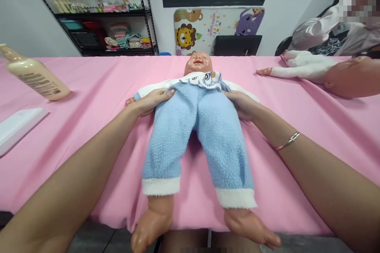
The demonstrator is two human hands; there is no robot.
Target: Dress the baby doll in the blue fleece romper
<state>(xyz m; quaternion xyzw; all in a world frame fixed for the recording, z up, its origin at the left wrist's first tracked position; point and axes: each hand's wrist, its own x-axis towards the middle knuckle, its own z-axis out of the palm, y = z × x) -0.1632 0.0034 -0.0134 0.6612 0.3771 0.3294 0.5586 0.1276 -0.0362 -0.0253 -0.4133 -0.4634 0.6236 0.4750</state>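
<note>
A baby doll (198, 64) lies on its back on the pink-covered table, head at the far side and bare feet over the near edge. It wears fleecy light-blue trousers (173, 134) with white cuffs and a white top (204, 80) with a frilled, blue-edged front. My left hand (152, 101) grips the doll at the waist, thumb over the trousers and fingers partly hidden beneath. On the opposite hip, my right hand (242, 104) holds the doll's side in the same way, its fingertips tucked out of sight.
A pump bottle (38, 79) and a white flat box (20, 128) are on the left of the pink cloth (97, 83). Another doll (350, 75) lies at the right, near a seated person (332, 31). Behind the table are a shelf rack (103, 14) and a black chair back (237, 44).
</note>
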